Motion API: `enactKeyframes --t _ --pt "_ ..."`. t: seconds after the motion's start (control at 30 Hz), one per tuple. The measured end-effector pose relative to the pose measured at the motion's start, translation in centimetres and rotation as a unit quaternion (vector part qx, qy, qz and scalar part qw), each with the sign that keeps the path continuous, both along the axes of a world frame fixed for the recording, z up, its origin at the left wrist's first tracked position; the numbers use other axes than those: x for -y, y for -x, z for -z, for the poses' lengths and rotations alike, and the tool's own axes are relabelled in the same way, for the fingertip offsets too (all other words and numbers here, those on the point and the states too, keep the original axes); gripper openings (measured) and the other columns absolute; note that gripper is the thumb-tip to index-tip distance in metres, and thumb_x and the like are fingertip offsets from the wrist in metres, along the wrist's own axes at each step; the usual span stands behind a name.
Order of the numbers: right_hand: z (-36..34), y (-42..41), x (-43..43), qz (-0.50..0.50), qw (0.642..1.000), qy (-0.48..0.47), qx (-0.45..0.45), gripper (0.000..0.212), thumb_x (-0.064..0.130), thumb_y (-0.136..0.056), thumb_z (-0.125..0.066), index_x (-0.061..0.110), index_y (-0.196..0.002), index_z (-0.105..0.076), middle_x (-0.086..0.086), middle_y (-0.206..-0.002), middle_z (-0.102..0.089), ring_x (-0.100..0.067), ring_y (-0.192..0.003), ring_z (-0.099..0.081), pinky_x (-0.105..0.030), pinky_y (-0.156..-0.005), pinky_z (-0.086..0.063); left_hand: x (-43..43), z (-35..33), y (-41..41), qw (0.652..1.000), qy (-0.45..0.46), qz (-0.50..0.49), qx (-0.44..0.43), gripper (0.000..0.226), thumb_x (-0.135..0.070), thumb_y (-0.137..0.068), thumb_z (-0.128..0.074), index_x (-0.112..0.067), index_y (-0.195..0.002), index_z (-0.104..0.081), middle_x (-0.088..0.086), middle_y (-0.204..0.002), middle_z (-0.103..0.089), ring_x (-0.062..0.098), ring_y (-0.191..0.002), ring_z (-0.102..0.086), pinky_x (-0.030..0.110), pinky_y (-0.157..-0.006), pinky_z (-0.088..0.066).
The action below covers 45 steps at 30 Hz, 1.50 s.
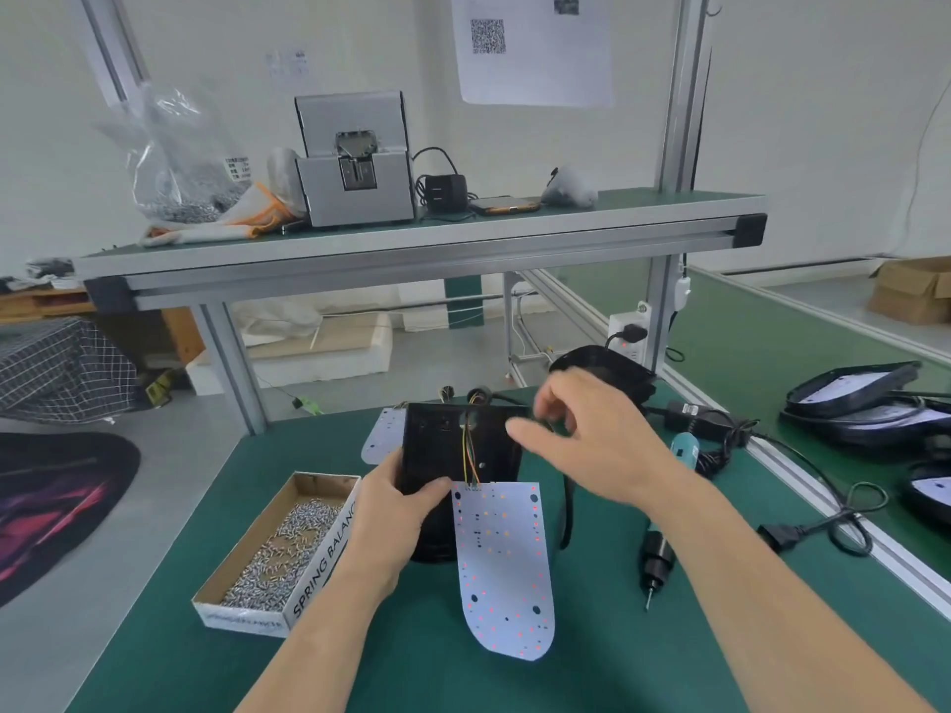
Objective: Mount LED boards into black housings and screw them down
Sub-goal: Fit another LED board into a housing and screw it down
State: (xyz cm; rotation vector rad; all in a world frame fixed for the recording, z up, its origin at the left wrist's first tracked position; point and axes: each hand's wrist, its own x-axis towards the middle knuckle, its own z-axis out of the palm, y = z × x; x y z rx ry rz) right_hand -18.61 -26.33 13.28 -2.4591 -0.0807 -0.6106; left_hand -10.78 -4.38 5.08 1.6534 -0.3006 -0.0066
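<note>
A black housing (442, 450) stands tilted near the middle of the green table, and my left hand (396, 512) grips its lower left side. A white LED board (502, 568) hangs from it on coloured wires (471, 455), lying on the table in front with some LEDs glowing red. My right hand (592, 440) hovers at the housing's upper right edge, fingers loosely curled near the black cable; it is blurred, and whether it holds anything is unclear. An electric screwdriver (664, 527) lies on the table to the right.
A cardboard box of screws (278, 548) sits at the left. Another LED board (381, 434) lies behind the housing. Further housings are at the back (602, 367) and on the right bench (854, 403). A power cable and plug (782, 535) trail at right. An overhead shelf (411, 239) carries a screw feeder.
</note>
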Motion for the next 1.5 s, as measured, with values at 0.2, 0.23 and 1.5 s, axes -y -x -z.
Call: enactKeyframes --t 0.2,0.23,1.5 --pt "5.8 2.2 -2.0 -0.002 0.983 -0.110 -0.146 0.013 0.024 -0.086 -0.071 0.017 -0.086 -0.059 0.002 -0.071 -0.064 -0.009 -0.059 -0.048 -0.035 -0.064 -0.048 0.3 0.3 0.0 0.999 0.035 -0.007 -0.040 0.029 -0.003 -0.085 -0.074 -0.024 -0.106 -0.070 -0.003 -0.098 -0.078 0.016 -0.091 -0.074 0.031 -0.076 -0.055" --pt "6.1 2.1 -2.1 -0.006 0.983 -0.116 -0.141 0.007 0.016 -0.088 -0.067 0.015 -0.086 -0.060 -0.002 -0.072 -0.066 -0.012 -0.058 -0.050 -0.039 -0.065 -0.049 0.4 0.2 0.0 0.999 0.035 -0.007 -0.041 0.027 -0.006 -0.087 -0.074 -0.025 -0.106 -0.071 -0.004 -0.099 -0.078 0.015 -0.092 -0.074 0.031 -0.077 -0.055" --pt "5.3 -1.8 -2.6 -0.210 0.910 -0.340 -0.105 0.041 -0.013 -0.085 -0.058 0.018 -0.105 -0.075 -0.010 -0.102 -0.077 -0.013 -0.085 -0.065 -0.033 -0.076 -0.055 0.2 -1.5 3.9 0.940 0.216 0.151 -0.219 0.044 -0.032 -0.077 -0.081 -0.021 -0.119 -0.071 0.013 -0.124 -0.070 0.034 -0.109 -0.070 0.046 -0.081 -0.059"
